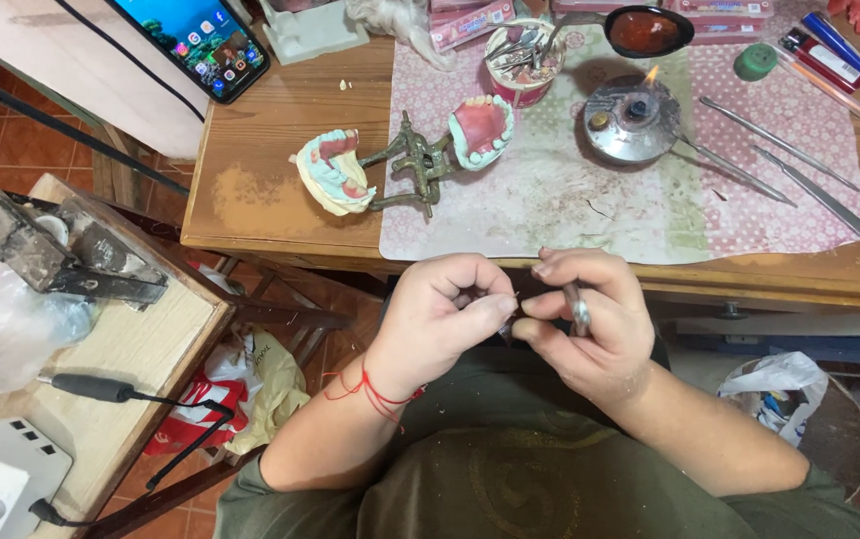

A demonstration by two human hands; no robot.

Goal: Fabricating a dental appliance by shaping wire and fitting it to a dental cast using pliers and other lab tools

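Left hand (pixel 445 314) fingers (pixel 495 304) pinch a tiny piece, too small to identify; right hand (pixel 584 319) fingers curl around a metal tool (pixel 579 309). Beyond them, the worktop (pixel 270 160).

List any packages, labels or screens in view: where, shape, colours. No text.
Phone: top left, beyond the table corner, flat black slab, lit screen with a blue picture and small coloured icons, a black cable beside it.
Pink boxes: top edge of the table, behind the cup, flat and long, pink with printed labels.
More pink boxes: top edge, right of the spoon, stacked, same kind.
Red and white bag: on the floor at left, crumpled, printed plastic.
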